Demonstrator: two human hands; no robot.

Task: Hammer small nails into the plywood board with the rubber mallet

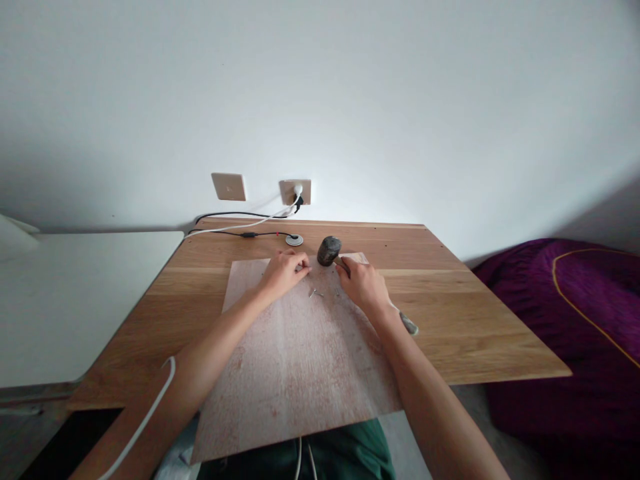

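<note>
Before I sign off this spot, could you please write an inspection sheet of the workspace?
Surface: wooden table; a board lies on it, jutting past its near edge.
Work things: mallet; what look like loose nails on the board.
Clutter: round disc beyond the board.
Grips: right grip holds the mallet's handle; left grip is pinched near the board's far edge, contents too small to tell.
Cables: white cable from the wall socket; black cable to the disc.
Surroundings: wall behind, white tabletop left, purple cloth right.
</note>
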